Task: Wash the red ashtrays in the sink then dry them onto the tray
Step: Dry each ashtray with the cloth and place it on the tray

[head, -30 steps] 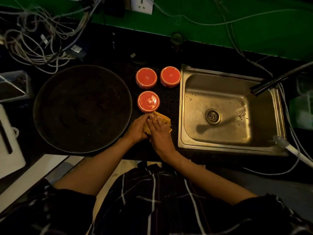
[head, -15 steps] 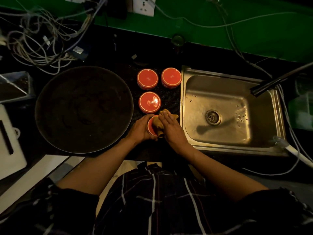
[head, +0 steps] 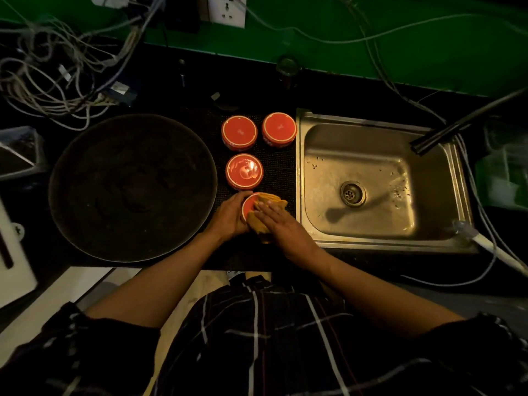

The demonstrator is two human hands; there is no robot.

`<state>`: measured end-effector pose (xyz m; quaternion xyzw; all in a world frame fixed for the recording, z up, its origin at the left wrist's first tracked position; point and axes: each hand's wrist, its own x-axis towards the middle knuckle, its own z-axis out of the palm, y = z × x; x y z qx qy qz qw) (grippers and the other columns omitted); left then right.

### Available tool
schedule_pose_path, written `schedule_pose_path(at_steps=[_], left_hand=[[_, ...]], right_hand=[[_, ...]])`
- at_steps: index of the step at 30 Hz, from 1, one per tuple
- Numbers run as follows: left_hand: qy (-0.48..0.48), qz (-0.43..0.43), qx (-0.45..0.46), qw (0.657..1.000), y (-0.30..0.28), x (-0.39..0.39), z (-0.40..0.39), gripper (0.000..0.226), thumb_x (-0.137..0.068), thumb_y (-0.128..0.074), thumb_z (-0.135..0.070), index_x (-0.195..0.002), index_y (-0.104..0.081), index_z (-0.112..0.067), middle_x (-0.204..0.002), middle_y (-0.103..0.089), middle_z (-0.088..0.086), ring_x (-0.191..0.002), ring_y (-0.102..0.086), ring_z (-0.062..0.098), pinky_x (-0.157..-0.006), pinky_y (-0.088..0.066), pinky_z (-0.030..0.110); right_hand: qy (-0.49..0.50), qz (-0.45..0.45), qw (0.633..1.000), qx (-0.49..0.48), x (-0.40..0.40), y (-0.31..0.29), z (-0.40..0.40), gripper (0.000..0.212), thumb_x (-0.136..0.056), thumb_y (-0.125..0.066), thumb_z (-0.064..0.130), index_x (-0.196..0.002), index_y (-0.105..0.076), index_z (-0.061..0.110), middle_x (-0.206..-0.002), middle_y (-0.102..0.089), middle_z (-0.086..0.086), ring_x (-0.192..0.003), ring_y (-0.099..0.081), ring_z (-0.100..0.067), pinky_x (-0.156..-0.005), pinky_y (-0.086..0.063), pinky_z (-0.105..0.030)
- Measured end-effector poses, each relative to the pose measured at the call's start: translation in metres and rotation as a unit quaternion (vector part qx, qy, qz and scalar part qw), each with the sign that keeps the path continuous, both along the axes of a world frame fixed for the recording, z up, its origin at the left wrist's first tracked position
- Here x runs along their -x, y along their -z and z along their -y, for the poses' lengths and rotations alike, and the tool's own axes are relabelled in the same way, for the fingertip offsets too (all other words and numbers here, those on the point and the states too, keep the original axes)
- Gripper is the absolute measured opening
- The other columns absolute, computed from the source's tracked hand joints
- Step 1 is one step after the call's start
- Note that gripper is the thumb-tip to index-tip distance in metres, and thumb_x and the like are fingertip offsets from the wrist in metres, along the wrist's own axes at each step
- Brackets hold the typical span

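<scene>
Nearest the camera, a dark checked shirt [head: 257, 338] fills the bottom of the view, and both bare forearms reach forward over the edge of the black counter [head: 171, 90]. The left hand [head: 230, 217] curls its fingers and thumb round the left side of a red ashtray [head: 249, 205] that stands on a dark ribbed mat [head: 278, 172] between the tray and the sink. The right hand [head: 281, 224] lies over a yellow cloth [head: 264, 221], fingers fairly straight, pressing it down on the right part of that ashtray; the cloth hides most of it, so only a red arc with a pale rim shows, and the light is too dim to say whether the thumb tucks under the cloth.

Just beyond the hands a second ashtray [head: 244, 171] sits on the mat with a wet-looking glint on its flat red face. Further back a third ashtray [head: 239, 132] and a fourth ashtray [head: 279, 129] stand side by side, close together, the fourth just beside the sink rim.

To the left lies a large round dark tray [head: 131, 187]. To the right is the steel sink [head: 371, 178], specks scattered near its drain [head: 353, 193], with a dark faucet [head: 457, 121] reaching over its far right corner.

At the back, a tangle of pale cables [head: 57, 75] lies on the counter, and a white wall socket [head: 227, 8] sits on the green wall [head: 400, 52]
</scene>
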<state>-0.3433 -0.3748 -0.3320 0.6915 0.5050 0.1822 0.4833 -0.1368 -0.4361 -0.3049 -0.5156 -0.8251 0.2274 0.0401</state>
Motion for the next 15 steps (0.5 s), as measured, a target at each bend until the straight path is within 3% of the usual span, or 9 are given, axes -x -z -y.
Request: schedule_pose_path(at_steps=[4,6,11,13,15], left_hand=[[0.006,-0.005,0.007,1.000,-0.002,-0.001,0.000,0.111,-0.046,-0.095,-0.047,-0.141,-0.046,-0.019,-0.140,-0.055,0.001,-0.123,-0.054,0.015,-0.104,-0.044,0.031],[-0.005,-0.002,0.011,1.000,-0.002,-0.003,0.000,0.110,-0.045,-0.097,-0.043,-0.140,-0.047,-0.020,-0.139,-0.056,0.000,-0.122,-0.054,0.014,-0.103,-0.044,0.030],[-0.005,0.018,0.010,1.000,-0.006,-0.002,-0.002,0.101,-0.046,-0.095,-0.046,-0.135,-0.052,-0.025,-0.132,-0.061,-0.004,-0.119,-0.060,0.010,-0.100,-0.050,0.033],[-0.007,0.018,0.014,1.000,-0.010,-0.003,-0.001,0.096,-0.049,-0.089,-0.047,-0.135,-0.053,-0.023,-0.133,-0.061,-0.001,-0.120,-0.059,0.014,-0.099,-0.049,0.033],[-0.008,0.012,0.014,1.000,-0.013,-0.004,0.000,0.094,-0.049,-0.082,-0.049,-0.134,-0.053,-0.021,-0.133,-0.062,0.002,-0.120,-0.059,0.016,-0.098,-0.048,0.030]], right_hand=[[0.034,0.004,0.999,0.001,-0.021,-0.007,-0.007,0.076,-0.091,-0.066,0.019,-0.156,-0.027,0.024,-0.166,-0.013,0.002,-0.153,-0.007,-0.017,-0.120,-0.028,-0.039],[0.077,-0.003,0.997,0.007,-0.010,-0.008,-0.016,0.080,-0.089,-0.069,0.016,-0.156,-0.027,0.020,-0.166,-0.013,-0.001,-0.153,-0.006,-0.018,-0.121,-0.028,-0.042],[0.142,0.001,0.990,0.021,0.034,-0.010,-0.029,0.088,-0.083,-0.075,0.018,-0.156,-0.026,0.011,-0.165,-0.015,-0.010,-0.154,-0.004,-0.026,-0.123,-0.017,-0.049],[0.147,-0.001,0.989,0.008,0.046,-0.008,-0.025,0.086,-0.084,-0.072,0.016,-0.156,-0.025,0.010,-0.165,-0.011,-0.010,-0.154,-0.002,-0.027,-0.125,-0.005,-0.045],[0.136,-0.017,0.990,0.005,0.051,-0.005,-0.019,0.079,-0.089,-0.066,0.016,-0.156,-0.025,0.008,-0.165,-0.012,-0.012,-0.153,-0.003,-0.029,-0.125,-0.004,-0.043]])
